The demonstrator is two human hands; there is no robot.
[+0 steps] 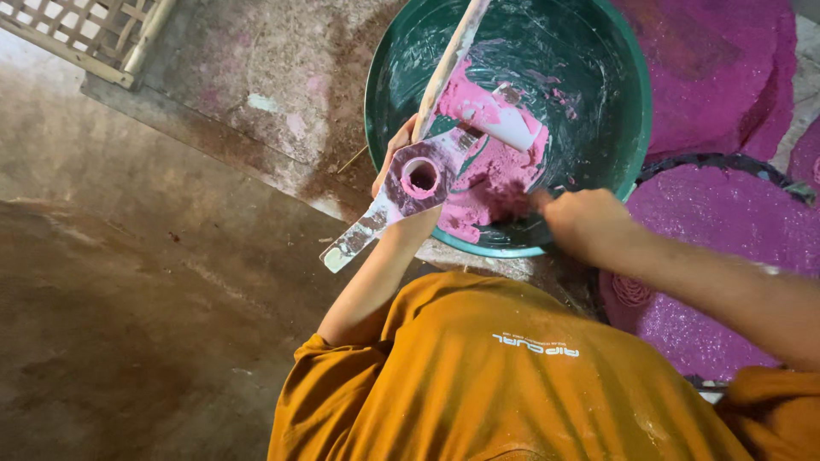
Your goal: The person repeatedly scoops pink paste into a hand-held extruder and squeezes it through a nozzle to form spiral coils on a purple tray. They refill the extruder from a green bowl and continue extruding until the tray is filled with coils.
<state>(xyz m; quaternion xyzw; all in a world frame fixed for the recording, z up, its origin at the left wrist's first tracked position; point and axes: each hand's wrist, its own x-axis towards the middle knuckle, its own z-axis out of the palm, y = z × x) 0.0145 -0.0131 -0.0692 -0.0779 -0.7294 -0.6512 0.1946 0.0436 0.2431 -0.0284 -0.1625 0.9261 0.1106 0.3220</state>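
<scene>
Gripping with my left hand (395, 158), I am holding a flat, paddle-shaped mould with a round hole in it, smeared pink and white (401, 192), over the near rim of the wide green plastic basin (598, 128). Its handle end is pointing down and to the left, out past the rim, while its holed end is sitting just at the edge of the basin. A long pale wooden stick (448, 64) is rising from beside that same hand and leaning up across the basin; I cannot tell whether my fingers are closed around it as well.

Curled into a loose fist, my right hand (581, 224) is pressing at the near edge of the soft pink paste (495, 175) heaped in the bottom of the basin; what it is pinching, if anything, is hidden under the knuckles. A pale pink slab-like piece (504, 119) is lying on top of the paste.

Outward from the basin, flat rounds of glittery magenta material (726, 230) are spreading to the right, one ringed by a dark band (726, 162). My orange shirt (495, 376) is filling the bottom. A stained brown concrete floor (128, 299) is lying to the left, with a woven bamboo frame (94, 30) in the top corner.
</scene>
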